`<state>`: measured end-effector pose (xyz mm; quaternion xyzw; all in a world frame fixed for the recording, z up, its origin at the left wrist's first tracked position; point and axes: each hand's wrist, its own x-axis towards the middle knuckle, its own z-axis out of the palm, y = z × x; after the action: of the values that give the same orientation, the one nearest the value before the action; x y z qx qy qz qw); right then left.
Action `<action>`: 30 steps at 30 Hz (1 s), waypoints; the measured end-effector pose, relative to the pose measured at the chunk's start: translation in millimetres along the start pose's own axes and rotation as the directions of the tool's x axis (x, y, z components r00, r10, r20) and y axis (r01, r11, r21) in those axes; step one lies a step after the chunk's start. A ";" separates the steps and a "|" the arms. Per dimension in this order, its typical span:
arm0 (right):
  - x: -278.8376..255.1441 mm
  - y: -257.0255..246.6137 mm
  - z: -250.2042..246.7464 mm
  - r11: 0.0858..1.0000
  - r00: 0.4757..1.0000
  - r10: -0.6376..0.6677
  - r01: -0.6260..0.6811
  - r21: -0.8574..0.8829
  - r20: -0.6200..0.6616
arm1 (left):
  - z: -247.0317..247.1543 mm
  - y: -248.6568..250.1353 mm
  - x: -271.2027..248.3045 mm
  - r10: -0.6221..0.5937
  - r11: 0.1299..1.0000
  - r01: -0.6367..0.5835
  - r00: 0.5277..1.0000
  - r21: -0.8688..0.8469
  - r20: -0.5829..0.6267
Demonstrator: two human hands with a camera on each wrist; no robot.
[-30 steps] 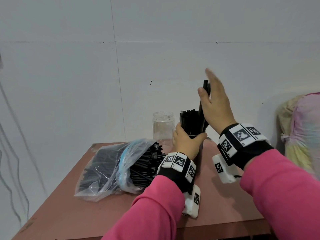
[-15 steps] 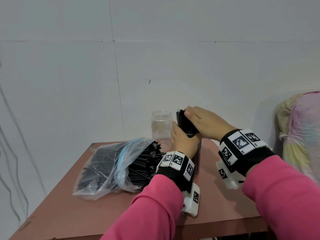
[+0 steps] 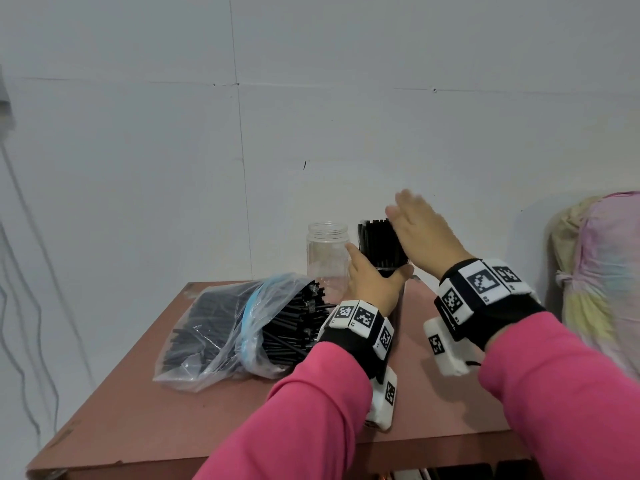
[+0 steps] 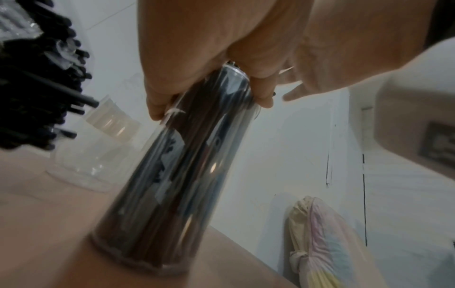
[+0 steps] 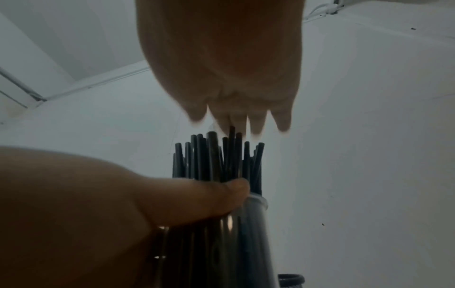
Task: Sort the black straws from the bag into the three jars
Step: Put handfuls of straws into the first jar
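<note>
A clear jar [image 4: 172, 175] packed with black straws [image 3: 379, 244] stands at the back of the brown table [image 3: 173, 417]. My left hand [image 3: 372, 282] grips this jar near its rim, the thumb showing on its right side. My right hand [image 3: 420, 230] hovers flat just above and right of the straw tops, fingers straight, holding nothing. In the right wrist view the fingertips [image 5: 256, 126] hang just over the straw tops [image 5: 219, 155]. An empty clear jar [image 3: 327, 258] stands left of the full one. A clear plastic bag [image 3: 228, 334] of black straws lies on the table's left.
A white wall runs close behind the jars. A pastel bundle of cloth [image 3: 602, 271] sits off the table's right side. Bare tabletop shows in front of the bag and between my forearms. The table's front edge is near my elbows.
My right hand pushed the raised straws down into the jar, pressed flat on their tops, and has now lifted off, open. The left hand has kept its grip on the jar.
</note>
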<state>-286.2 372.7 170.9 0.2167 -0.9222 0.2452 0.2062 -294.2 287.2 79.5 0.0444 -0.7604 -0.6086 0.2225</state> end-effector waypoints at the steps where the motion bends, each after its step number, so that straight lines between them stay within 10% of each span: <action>1: -1.2 0.0 1.4 0.996 0.996 0.011 -0.003 -0.088 0.086 | -2.2 0.6 -0.3 -0.008 1.000 0.008 1.000 0.024 0.015; 5: -4.1 6.1 1.5 0.998 0.995 -0.019 0.025 0.065 -0.096 | -31.0 18.9 -11.2 -0.040 0.998 0.044 0.997 -0.052 0.069; 11: -44.9 -5.1 15.5 0.877 0.851 0.005 0.248 0.412 -0.524 | -145.5 54.1 -58.3 0.042 0.954 -0.057 0.997 -0.295 -0.058; 17: -99.0 -32.9 77.9 0.729 0.976 0.127 0.028 0.683 -0.175 | -214.5 21.6 -85.5 0.051 0.995 -0.060 0.991 -0.073 -0.125; 21: -106.8 -48.0 138.1 0.698 0.975 0.200 -0.208 0.685 0.093 | -212.3 -9.9 -87.7 0.005 0.960 -0.025 0.997 0.280 0.074; 30: -105.6 -80.5 167.6 0.746 0.989 0.113 -0.020 0.666 -0.098 | -199.3 -37.0 -77.3 0.018 0.845 -0.017 1.000 0.534 0.003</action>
<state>-205.2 250.2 15.5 0.2259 -0.7667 0.5771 0.1677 -154.2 123.5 54.5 0.0983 -0.8998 -0.3710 0.2078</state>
